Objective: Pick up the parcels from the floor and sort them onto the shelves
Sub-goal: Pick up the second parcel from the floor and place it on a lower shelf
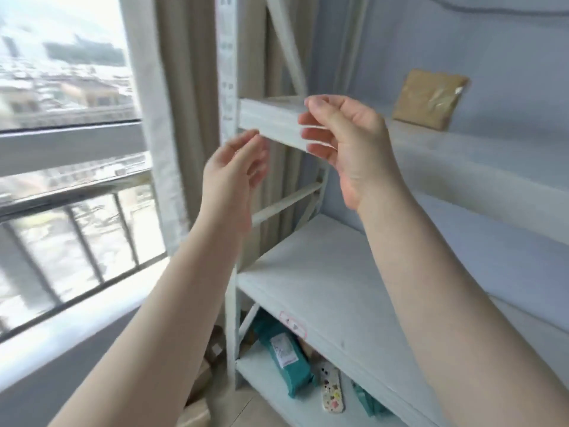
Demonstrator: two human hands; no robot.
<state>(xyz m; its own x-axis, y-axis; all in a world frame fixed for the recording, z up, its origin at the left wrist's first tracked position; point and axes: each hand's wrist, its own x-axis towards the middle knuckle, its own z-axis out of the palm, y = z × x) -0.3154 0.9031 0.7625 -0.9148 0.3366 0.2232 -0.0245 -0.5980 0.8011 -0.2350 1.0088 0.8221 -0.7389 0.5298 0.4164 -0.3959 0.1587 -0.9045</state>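
A white metal shelf unit [308,291] stands against the pale wall. A flat brown padded parcel [429,98] leans against the wall on the upper shelf [268,118]. My left hand [235,167] is raised in front of that shelf's front left corner, fingers loosely curled, holding nothing. My right hand [345,140] hovers just right of it at the shelf edge, fingers apart and empty. On the bottom shelf lie a teal parcel [286,355] with a white label, a small patterned flat item [332,388] and another teal parcel [366,402], partly hidden by my right forearm.
Brown cardboard parcels [204,380] sit on the floor left of the shelf's leg. A beige curtain [184,118] hangs behind the shelf post. A large window with a metal railing [77,204] fills the left side. The middle shelf [323,272] holds nothing visible.
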